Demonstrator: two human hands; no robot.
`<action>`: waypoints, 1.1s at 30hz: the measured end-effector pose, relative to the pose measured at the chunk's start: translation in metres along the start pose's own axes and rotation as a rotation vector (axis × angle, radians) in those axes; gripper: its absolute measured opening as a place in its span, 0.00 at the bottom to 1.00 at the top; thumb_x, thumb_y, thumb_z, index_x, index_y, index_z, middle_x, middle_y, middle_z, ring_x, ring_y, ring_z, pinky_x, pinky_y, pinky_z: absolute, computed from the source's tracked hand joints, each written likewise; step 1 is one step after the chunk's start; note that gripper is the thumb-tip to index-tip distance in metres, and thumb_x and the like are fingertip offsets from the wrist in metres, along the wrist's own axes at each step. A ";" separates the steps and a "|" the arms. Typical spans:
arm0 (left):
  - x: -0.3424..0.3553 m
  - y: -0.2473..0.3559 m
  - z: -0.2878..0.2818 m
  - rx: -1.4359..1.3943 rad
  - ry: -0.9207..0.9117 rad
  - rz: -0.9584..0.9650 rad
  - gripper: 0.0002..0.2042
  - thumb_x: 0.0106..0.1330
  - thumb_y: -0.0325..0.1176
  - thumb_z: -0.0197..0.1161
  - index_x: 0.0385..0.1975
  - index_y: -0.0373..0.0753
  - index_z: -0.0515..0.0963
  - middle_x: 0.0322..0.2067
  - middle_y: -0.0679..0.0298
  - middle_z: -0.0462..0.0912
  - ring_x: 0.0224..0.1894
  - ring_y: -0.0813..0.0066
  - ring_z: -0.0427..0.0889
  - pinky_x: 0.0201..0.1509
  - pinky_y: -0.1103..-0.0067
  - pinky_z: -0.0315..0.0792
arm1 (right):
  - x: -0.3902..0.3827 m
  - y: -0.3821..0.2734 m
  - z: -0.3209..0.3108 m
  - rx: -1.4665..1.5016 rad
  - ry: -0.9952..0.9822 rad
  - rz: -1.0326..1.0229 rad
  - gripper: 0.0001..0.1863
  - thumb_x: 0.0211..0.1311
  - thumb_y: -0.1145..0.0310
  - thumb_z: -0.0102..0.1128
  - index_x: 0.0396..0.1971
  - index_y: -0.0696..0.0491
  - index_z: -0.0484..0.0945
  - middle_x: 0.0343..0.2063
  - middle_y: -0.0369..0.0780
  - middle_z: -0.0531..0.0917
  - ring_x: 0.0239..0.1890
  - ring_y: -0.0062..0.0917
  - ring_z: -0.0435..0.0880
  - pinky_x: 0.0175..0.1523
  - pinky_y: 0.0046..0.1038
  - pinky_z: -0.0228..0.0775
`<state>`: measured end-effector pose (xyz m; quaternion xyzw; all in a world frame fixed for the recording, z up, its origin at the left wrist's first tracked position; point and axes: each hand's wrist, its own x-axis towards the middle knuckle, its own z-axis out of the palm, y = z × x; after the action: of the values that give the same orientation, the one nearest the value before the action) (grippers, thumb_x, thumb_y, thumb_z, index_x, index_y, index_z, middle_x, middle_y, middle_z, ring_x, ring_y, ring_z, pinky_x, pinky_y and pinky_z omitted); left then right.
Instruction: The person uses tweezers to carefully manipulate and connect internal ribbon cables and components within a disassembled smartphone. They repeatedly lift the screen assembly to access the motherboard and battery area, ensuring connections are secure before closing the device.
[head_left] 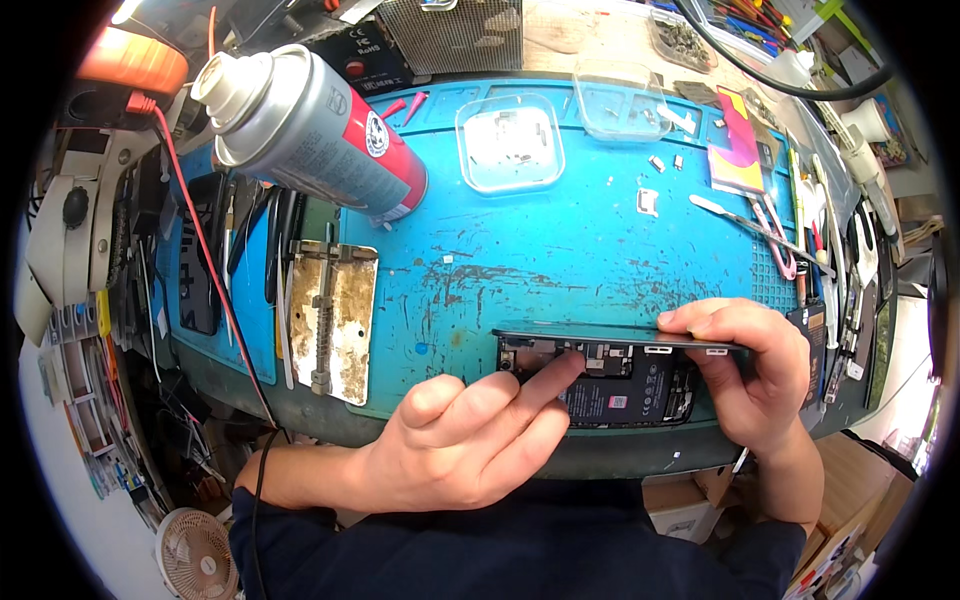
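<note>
The left hand [480, 445] extended one finger into the opened smartphone [640, 400] at the blue mat's [560, 250] near edge; whether its fingers pinched anything could not be determined. The right hand's [755, 375] fingers pinched the raised display panel [600, 333]. Beyond were a metal clamping fixture [323, 310], an aerosol can [330, 140] and a clear plastic tray [490, 172].

Phone [650, 392] partly hidden, shirt [520, 555] cropped; speck [447, 259] indistinct
</note>
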<state>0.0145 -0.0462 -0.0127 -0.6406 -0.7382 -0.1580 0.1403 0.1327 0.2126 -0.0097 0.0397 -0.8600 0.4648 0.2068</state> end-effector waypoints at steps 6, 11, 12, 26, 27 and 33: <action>-0.001 0.002 -0.005 -0.082 -0.066 -0.068 0.12 0.54 0.36 0.72 0.37 0.46 0.80 0.56 0.68 0.88 0.45 0.75 0.72 0.50 0.74 0.58 | 0.000 0.001 0.000 0.002 -0.002 -0.007 0.17 0.52 0.89 0.62 0.43 0.60 0.81 0.38 0.48 0.91 0.40 0.38 0.93 0.45 0.32 0.85; 0.003 0.006 0.001 -0.154 -0.013 -0.143 0.14 0.52 0.35 0.71 0.39 0.44 0.81 0.57 0.67 0.88 0.46 0.74 0.73 0.52 0.74 0.58 | -0.003 0.001 0.001 -0.006 0.016 0.005 0.15 0.54 0.87 0.65 0.43 0.60 0.82 0.38 0.47 0.91 0.41 0.38 0.93 0.46 0.31 0.84; 0.001 0.007 0.001 -0.133 -0.009 -0.127 0.14 0.52 0.35 0.71 0.40 0.44 0.81 0.57 0.67 0.88 0.46 0.74 0.73 0.52 0.74 0.58 | -0.004 0.001 0.001 -0.004 0.017 0.012 0.15 0.55 0.87 0.65 0.43 0.60 0.82 0.38 0.46 0.91 0.41 0.37 0.93 0.46 0.31 0.84; -0.007 0.003 0.000 0.034 0.076 -0.185 0.32 0.61 0.62 0.69 0.52 0.38 0.86 0.46 0.63 0.79 0.47 0.64 0.71 0.55 0.69 0.62 | -0.010 0.006 0.006 0.111 0.095 0.093 0.12 0.62 0.86 0.66 0.44 0.61 0.82 0.39 0.44 0.89 0.41 0.30 0.90 0.49 0.27 0.81; -0.006 0.003 0.000 0.044 0.069 -0.188 0.32 0.61 0.62 0.70 0.51 0.39 0.86 0.45 0.64 0.79 0.46 0.65 0.70 0.55 0.69 0.62 | -0.010 0.005 0.005 0.096 0.095 0.087 0.11 0.62 0.86 0.66 0.44 0.61 0.82 0.39 0.44 0.89 0.41 0.30 0.90 0.49 0.27 0.81; -0.005 0.004 -0.002 0.050 0.022 -0.169 0.33 0.57 0.61 0.70 0.54 0.41 0.87 0.42 0.67 0.76 0.45 0.66 0.67 0.54 0.69 0.60 | -0.006 0.005 0.003 0.025 0.065 0.059 0.12 0.62 0.85 0.66 0.44 0.61 0.82 0.40 0.43 0.88 0.42 0.32 0.89 0.49 0.28 0.80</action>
<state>0.0193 -0.0507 -0.0124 -0.5706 -0.7918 -0.1580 0.1503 0.1362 0.2124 -0.0169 0.0020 -0.8477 0.4825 0.2204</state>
